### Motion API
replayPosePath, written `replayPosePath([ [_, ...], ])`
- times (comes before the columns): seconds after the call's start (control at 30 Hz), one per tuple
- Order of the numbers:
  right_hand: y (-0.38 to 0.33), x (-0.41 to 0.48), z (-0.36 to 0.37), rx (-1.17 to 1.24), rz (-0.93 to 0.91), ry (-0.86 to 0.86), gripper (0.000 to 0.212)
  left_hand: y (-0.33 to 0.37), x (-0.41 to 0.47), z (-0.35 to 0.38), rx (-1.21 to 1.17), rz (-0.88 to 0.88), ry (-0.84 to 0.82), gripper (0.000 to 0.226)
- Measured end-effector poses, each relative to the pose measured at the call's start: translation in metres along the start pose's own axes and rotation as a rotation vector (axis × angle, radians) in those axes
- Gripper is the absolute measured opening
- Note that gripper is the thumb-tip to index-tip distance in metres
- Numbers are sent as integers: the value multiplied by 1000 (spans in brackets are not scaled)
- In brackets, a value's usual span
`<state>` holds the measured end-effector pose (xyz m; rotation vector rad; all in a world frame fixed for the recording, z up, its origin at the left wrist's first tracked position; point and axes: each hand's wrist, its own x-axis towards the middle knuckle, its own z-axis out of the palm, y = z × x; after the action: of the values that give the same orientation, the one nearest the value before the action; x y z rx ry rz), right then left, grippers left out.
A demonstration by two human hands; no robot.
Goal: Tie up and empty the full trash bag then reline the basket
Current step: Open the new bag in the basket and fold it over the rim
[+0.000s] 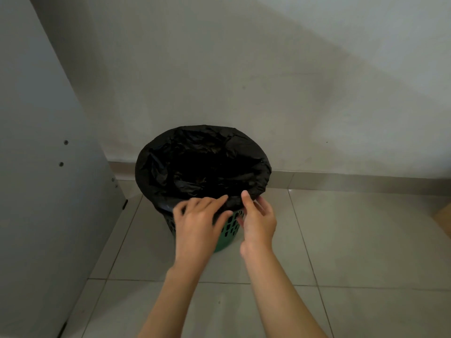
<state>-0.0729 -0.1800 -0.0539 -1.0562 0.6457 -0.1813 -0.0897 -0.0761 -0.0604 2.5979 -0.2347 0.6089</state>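
A green perforated basket (228,234) stands on the tiled floor against the wall. A black trash bag (195,162) lines it, its edge folded over the rim and hanging down the outside. My left hand (197,220) lies on the folded bag edge at the near rim, fingers spread over the plastic. My right hand (257,219) is beside it, thumb up against the bag's edge and fingers loosely extended behind it. The inside of the bag is dark and I cannot see what it holds.
A grey cabinet side (44,167) with screws rises at the left, close to the basket. A plain wall (268,81) with a skirting strip runs behind. Tiled floor (353,252) extends right, where a tan corner (445,218) shows at the edge.
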Motion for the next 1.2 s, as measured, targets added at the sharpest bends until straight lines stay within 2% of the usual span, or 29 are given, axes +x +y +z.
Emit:
replayPosePath([
  [0.13,3,-3,-6,-66,-25,-60,31,-1,6,-9,-288,41,16,36],
  [0.2,-3,7,-5,-117,-83,-58,24,-18,5,-22,-252,16,92,32],
  [0.27,-11,19,-2,-154,-90,-82,24,-36,0,-32,-163,-22,85,34],
  [0.4,-10,23,-8,-209,-24,-170,38,-59,-6,-28,-118,29,12,40],
  [0.57,31,-4,-16,-164,105,-146,35,-39,-2,-11,-4,20,73,30],
  [0.7,46,-14,-16,-35,202,-178,38,-14,1,2,-159,98,20,36],
  [0.77,45,-11,-16,3,215,-146,34,-13,4,-2,-255,81,97,34],
  [0.83,43,-8,-15,12,223,-119,29,-12,3,-14,-324,-78,285,30],
  [0.87,42,-6,-14,13,230,-118,28,-10,2,-21,-405,-232,383,28],
  [0.97,40,-4,-5,18,272,-140,22,-14,-4,-29,-839,-853,543,32],
  [1.0,40,-5,-2,37,296,-141,22,-18,-6,-28,-973,-1027,534,35],
  [1.07,42,-5,2,96,333,-125,23,-26,-9,-22,-1173,-1230,427,37],
  [1.2,44,-2,1,120,343,-94,12,-28,-12,-14,-1486,-1283,174,45],
])
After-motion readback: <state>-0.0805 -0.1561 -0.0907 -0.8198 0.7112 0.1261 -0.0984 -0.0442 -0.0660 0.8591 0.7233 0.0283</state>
